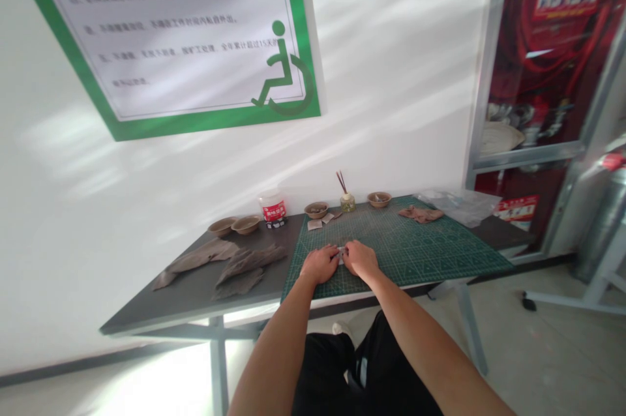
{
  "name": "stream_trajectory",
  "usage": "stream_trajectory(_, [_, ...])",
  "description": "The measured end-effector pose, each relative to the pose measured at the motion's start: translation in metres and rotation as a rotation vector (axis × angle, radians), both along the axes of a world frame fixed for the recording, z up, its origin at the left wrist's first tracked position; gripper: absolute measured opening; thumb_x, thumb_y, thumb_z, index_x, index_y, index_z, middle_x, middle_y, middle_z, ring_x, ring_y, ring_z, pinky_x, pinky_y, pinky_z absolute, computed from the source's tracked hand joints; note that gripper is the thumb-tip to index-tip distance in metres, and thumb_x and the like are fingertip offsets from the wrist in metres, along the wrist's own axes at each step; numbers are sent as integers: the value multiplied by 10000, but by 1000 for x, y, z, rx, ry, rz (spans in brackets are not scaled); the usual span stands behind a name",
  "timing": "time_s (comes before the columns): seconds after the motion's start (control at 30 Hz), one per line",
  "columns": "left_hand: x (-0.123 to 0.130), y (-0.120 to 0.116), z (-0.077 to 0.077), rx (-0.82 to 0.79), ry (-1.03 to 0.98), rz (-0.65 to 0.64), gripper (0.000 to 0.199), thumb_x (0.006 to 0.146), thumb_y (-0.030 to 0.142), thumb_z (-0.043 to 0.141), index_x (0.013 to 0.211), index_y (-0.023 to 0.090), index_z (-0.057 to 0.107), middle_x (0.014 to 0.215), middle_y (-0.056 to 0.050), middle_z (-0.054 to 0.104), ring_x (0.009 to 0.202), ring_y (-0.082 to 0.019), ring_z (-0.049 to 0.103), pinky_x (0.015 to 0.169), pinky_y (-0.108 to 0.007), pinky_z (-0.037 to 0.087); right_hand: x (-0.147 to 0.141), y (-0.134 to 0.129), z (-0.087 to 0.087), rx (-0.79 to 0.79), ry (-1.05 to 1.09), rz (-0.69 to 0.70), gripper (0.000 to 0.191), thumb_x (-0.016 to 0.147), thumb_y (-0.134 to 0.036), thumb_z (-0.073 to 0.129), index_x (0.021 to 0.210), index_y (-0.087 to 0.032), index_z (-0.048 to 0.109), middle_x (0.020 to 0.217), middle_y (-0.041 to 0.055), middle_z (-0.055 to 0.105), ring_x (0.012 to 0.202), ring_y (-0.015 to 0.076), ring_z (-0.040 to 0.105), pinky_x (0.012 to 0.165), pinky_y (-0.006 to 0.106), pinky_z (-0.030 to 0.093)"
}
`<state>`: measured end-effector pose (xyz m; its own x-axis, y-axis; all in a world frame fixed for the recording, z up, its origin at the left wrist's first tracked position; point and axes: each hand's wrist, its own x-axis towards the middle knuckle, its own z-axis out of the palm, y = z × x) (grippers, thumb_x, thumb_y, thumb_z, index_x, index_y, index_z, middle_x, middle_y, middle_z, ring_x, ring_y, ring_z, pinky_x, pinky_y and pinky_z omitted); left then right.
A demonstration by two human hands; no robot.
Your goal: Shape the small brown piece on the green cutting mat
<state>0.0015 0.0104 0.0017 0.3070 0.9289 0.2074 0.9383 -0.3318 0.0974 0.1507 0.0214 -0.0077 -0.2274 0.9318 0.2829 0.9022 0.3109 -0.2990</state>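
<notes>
My left hand [320, 264] and my right hand [360, 258] are close together near the front of the green cutting mat [391, 246]. A small whitish flat piece [341, 255] shows in the narrow gap between them. Fingers of both hands are curled in and pressed on its two sides. Whether it is paper or cloth I cannot tell, and my fingers hide part of it. Behind my hands, small pale squares [315, 224] lie on the mat, close to a brown bowl [317, 210] with small things in it.
Crumpled grey-brown cloths [249, 266] lie on the dark table [190, 298] at left. Along the wall stand two bowls [245, 225], a red-labelled jar [272, 209], a bottle with sticks [347, 202] and another bowl [379, 199]. A brown cloth [420, 214] and clear plastic bag [462, 205] are at right.
</notes>
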Motion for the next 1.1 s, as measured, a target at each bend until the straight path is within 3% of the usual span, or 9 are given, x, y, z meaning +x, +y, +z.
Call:
stream_trajectory(0.23, [0, 0, 1, -9, -15, 0, 377, 835, 401, 314, 1156, 323, 495, 1298, 54, 430, 1240, -167, 314, 991, -335, 302, -1, 0, 3, -7, -3, 1, 393, 885, -385, 247, 971, -211, 589, 979, 91, 543, 874, 168, 537, 705, 270, 360])
stream_trajectory(0.63, [1, -2, 3, -15, 4, 9, 369, 840, 393, 310, 1159, 342, 487, 1292, 65, 436, 1241, -167, 311, 999, -351, 294, 2, -5, 9, -19, -31, 99, 371, 859, -445, 296, 981, -278, 604, 971, 53, 528, 855, 154, 533, 696, 255, 368])
stream_trajectory(1.1, [3, -4, 5, -26, -18, 11, 376, 838, 373, 307, 1155, 314, 502, 1297, 54, 431, 1245, -171, 305, 1001, -355, 291, 1, 0, 1, 39, 13, 25, 308, 829, -389, 382, 953, -193, 584, 979, 78, 505, 961, 184, 439, 782, 283, 327])
